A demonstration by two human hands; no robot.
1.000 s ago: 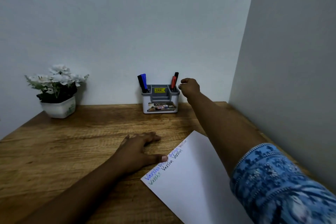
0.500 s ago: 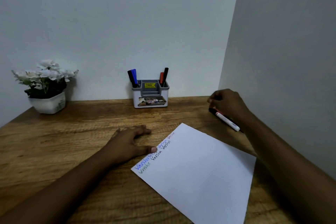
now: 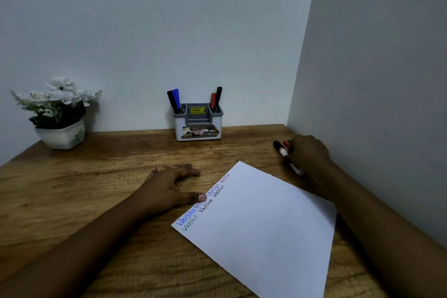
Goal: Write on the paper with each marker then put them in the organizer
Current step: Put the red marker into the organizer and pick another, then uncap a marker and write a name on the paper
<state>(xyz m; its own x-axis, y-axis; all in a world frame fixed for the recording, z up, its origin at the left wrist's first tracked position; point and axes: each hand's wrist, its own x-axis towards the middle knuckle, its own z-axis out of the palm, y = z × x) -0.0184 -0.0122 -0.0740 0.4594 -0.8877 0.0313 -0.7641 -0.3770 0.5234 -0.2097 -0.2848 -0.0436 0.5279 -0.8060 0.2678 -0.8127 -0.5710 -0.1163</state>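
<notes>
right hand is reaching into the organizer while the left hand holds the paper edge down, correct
Not quite. The head view shows the right hand away from the organizer, curled over loose markers lying on the desk by the right wall. The left hand does hold the paper edge down, thumb on it.

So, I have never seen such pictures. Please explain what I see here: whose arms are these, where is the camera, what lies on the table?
No machine here: a person wears a camera on the head, looking down at both bare hands. The left hand lies flat, its thumb touching the paper, which carries handwriting. The right hand curls round a black-capped marker near the wall. On the wooden table stand an organizer holding four markers, and a flower pot.
</notes>
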